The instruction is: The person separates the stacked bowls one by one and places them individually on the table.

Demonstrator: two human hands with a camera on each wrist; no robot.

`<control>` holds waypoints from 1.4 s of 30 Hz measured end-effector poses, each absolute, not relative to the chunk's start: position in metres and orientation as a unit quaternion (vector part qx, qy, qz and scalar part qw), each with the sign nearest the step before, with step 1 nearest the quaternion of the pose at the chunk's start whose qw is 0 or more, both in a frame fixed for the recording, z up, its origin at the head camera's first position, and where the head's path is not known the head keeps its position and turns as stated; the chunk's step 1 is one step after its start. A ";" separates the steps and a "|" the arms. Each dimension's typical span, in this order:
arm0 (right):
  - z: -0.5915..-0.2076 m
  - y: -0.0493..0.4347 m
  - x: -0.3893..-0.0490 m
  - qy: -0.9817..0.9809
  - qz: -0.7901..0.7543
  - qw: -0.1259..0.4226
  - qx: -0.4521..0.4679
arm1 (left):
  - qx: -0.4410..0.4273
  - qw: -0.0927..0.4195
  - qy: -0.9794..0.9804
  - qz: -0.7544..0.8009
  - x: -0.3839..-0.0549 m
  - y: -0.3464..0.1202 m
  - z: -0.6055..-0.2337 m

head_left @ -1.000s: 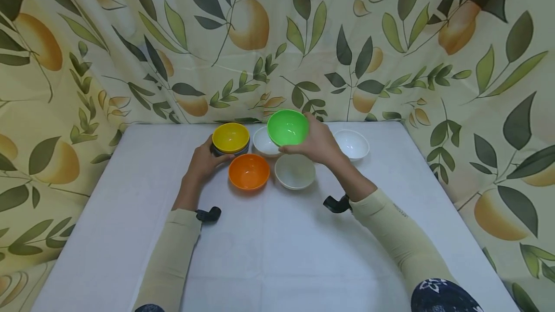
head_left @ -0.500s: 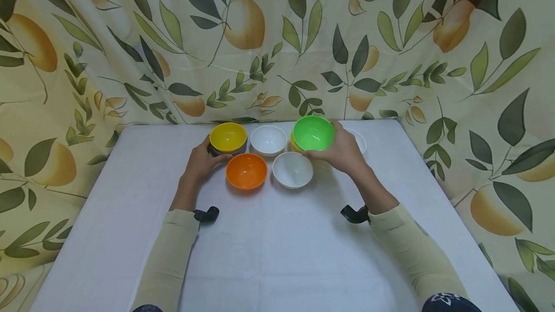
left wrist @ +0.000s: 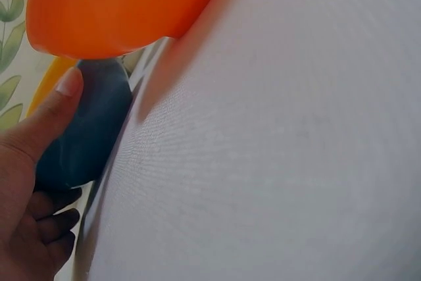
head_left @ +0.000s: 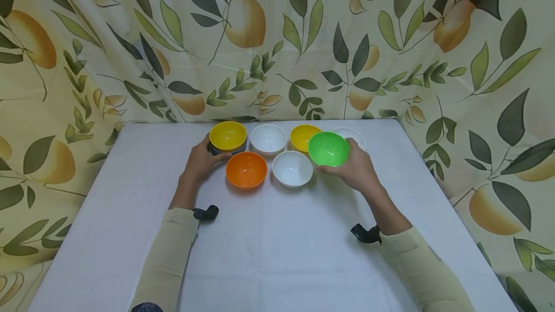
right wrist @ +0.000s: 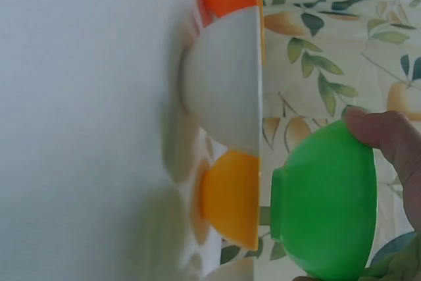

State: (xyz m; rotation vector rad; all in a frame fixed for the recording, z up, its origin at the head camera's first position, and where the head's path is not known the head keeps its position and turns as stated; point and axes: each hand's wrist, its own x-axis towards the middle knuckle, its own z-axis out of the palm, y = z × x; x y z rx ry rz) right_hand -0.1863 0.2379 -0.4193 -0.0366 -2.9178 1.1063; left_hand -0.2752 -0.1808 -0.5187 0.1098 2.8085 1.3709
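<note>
My right hand (head_left: 357, 167) holds a green bowl (head_left: 328, 149) by its sides, thumb at the near rim. In the right wrist view the green bowl (right wrist: 329, 202) is raised off the table, its foot towards the cloth. My left hand (head_left: 200, 162) grips a dark blue bowl (left wrist: 99, 123), thumb on its side and fingers curled around the far side. A yellow bowl (head_left: 228, 136) sits inside that blue one. Close by the left thumb stands an orange bowl (head_left: 246, 170). Between the hands is a white bowl (head_left: 292, 169), with a second yellow bowl (head_left: 303, 136) behind it.
Another white bowl (head_left: 268, 139) is in the back row, between the two yellow ones. Behind the green bowl a further white bowl (head_left: 353, 135) is partly covered. White cloth covers the table (head_left: 260, 244); a leaf-and-fruit curtain (head_left: 277, 52) hangs along its back edge.
My right hand has carried the green bowl rightward and then nearer to me, uncovering the back white bowl and the second yellow bowl. My left hand has kept its place on the blue bowl.
</note>
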 end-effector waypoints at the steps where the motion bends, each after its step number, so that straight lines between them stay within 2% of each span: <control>1: -0.421 0.239 -0.185 -0.935 0.354 0.011 -0.012 | 0.034 0.008 0.898 0.439 -0.275 -0.181 -0.518; 21: -0.453 0.247 -0.163 -0.928 0.369 0.004 -0.046 | 0.031 0.015 0.899 0.437 -0.276 -0.181 -0.515; 42: -0.471 0.252 -0.161 -0.930 0.363 -0.001 -0.056 | 0.021 0.019 0.899 0.437 -0.276 -0.181 -0.517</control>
